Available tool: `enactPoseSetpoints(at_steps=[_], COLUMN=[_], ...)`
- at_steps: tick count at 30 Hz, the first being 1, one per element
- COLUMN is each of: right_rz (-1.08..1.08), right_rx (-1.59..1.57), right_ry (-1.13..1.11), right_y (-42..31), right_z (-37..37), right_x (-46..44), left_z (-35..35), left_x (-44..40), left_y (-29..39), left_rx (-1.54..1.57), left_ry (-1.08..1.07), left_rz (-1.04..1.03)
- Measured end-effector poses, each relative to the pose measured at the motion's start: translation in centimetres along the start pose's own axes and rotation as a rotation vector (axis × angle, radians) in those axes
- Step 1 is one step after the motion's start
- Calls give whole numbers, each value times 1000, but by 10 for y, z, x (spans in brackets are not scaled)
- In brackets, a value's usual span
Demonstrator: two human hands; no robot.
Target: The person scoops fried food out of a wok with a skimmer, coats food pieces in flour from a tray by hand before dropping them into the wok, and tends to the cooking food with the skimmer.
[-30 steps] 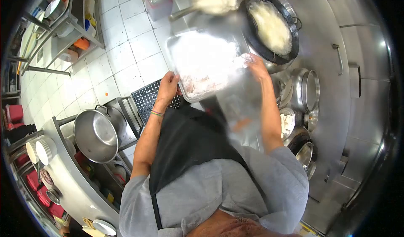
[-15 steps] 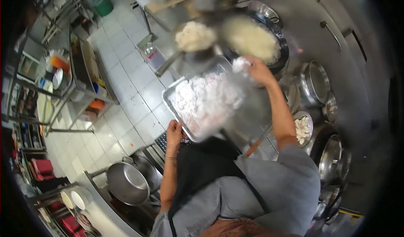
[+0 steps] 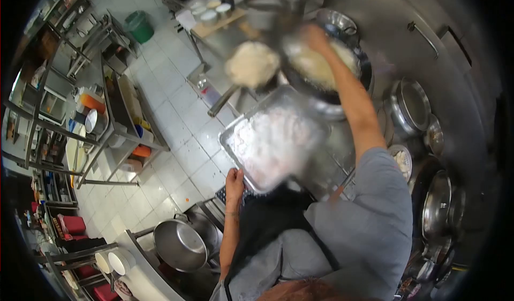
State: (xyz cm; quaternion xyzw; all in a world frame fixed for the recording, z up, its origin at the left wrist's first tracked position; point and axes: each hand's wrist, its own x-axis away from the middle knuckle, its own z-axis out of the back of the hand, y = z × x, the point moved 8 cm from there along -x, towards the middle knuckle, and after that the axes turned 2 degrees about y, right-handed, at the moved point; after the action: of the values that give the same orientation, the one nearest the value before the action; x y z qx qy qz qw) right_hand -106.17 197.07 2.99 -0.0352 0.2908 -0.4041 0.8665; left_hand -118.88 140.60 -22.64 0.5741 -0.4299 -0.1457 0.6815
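the left hand (image 3: 234, 182) pinches the tray (image 3: 227, 145); the right hand (image 3: 316, 37), grip too blurred to tell, likely feeds the wok (image 3: 366, 75), calling next for careful withdrawal.

Metal tray (image 3: 252, 112), smooth glossy metal pot (image 3: 179, 248), matt cloth apron (image 3: 267, 223), plastic bin (image 3: 140, 30).
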Motion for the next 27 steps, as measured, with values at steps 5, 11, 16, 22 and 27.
enactPoseSetpoints(at_steps=[5, 11, 16, 22, 27], right_rz=[-97, -55, -2, -60, -166], right_rx=[-260, -73, -120, -108, -286], right_ry=[-2, -490, -444, -340, -517], right_y=[-84, -53, -72, -49, -49], right_z=[102, -85, -124, -63, -32], right_x=[122, 273, 280, 282, 302], left_z=[0, -8, -7, -8, -6], left_x=[-7, 0, -4, -2, -4], left_y=[-3, 11, 8, 10, 5], left_rx=[18, 133, 94, 113, 131], left_ry=[-19, -71, -93, -95, -142], left_rz=[-79, -5, -16, -32, -27])
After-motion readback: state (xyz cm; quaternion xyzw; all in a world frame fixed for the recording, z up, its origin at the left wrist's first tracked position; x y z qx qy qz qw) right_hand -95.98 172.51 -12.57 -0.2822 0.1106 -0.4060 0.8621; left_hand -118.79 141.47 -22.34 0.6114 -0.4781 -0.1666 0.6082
